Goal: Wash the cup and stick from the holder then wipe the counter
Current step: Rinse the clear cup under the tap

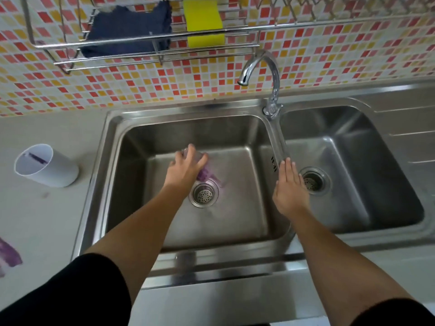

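head view: the left hand [187, 167] reaches down into the left basin of the steel sink [113, 161], its fingers curled over the top of a clear cup [196, 154] that shows purple underneath, just above the drain [204, 193]; the cup is blurred, so whether it stands or lies tilted is hard to tell. the right hand [290, 189] is flat, fingers straight and together, holding nothing, over the divider between the two basins. on the grey counter [35, 220] left of the sink stands a white holder [46, 165], tilted in this wide view, with a dark purple stick [36, 158] inside it. a purple smear [8, 254] marks the counter's near left edge. the tap [263, 76] arches over the left basin. on the wall rack [141, 47] hang a dark blue cloth [129, 29] and a yellow sponge [203, 22].
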The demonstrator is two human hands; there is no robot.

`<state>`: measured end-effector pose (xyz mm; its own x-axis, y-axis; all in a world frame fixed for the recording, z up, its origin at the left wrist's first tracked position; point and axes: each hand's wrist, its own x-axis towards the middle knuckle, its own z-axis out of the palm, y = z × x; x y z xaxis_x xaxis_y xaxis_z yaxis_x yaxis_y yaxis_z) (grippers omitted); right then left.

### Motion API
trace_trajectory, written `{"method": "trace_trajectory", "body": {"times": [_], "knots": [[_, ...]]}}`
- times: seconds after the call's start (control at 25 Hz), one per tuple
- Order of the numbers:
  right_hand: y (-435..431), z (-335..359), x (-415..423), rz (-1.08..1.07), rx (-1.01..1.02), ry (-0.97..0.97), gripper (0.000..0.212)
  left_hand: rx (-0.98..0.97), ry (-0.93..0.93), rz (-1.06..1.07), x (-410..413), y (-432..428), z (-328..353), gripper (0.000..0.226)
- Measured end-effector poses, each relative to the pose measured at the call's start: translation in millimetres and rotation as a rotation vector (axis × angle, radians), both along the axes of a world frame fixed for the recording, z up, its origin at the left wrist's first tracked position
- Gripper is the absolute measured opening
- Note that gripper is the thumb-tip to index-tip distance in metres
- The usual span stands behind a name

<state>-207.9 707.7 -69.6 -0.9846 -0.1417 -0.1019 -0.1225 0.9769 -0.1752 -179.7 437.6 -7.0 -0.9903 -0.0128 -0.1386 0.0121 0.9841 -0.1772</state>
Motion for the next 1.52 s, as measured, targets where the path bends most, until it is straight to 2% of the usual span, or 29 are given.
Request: {"method": "trace_trajectory", "body": {"times": [0.16,0.24,0.32,0.44,0.52,0.56,0.64,0.72,0.84,0.92,1.04,1.16,1.32,1.52], "knots": [[3.1,-3.3,0.5,0.007,-0.008,-0.002,0.061,-0.223,0.137,-0.183,-9.7,1.2,8.4,0.085],[2.4,-4.7,0.5,0.007,0.0,0.0,0.062,-0.15,0.107,-0.199,-13.2,1.2,8.9,0.084],[1.8,-4.0,-0.5,0.008,-0.003,0.0,0.061,0.156,0.061,-0.015,-12.0,-0.8,4.1,0.08],[1.6,-1.3,0.7,0.014,-0.018,-0.009,0.06,0.902,0.086,0.387,-6.4,5.4,1.1,0.078],[0.5,1.0,2.7,0.011,-0.057,-0.005,0.057,1.434,0.061,0.567,-2.9,18.0,-0.2,0.077],[-1.4,4.5,1.4,-0.011,-0.098,-0.007,0.058,1.616,0.055,0.602,-4.4,23.7,-1.6,0.076],[-6.0,13.0,-13.7,-0.086,-0.225,-0.021,0.058,1.765,0.048,0.609,-13.6,29.9,-3.3,0.076],[-9.2,26.6,-47.2,-0.121,-0.32,-0.024,0.056,1.799,0.015,0.544,-27.1,33.8,1.6,0.076],[-15.8,59.6,-108.1,-0.082,-0.42,-0.034,0.071,1.799,-0.029,0.481,-48.1,36.4,9.5,0.074],[-19.1,76.5,-134.5,0.004,-0.427,-0.071,0.081,1.735,-0.015,0.448,-60.4,37.8,11.6,0.08],[-19.4,78.7,-145.2,0.278,-0.233,-0.145,0.091,1.584,0.011,0.43,-74.2,36.4,6.3,0.091],[-20.2,61.4,-149.4,0.483,-0.022,-0.098,0.089,1.609,-0.004,0.384,-78.4,36.5,4.3,0.086],[-25.5,47.9,-154.3,0.548,0.149,-0.062,0.087,1.58,-0.031,0.361,-80.0,39.7,2.9,0.077],[-27.8,44.5,-149.4,0.521,0.157,-0.015,0.078,1.522,-0.019,0.383,-80.4,43.3,4.6,0.076]]}}
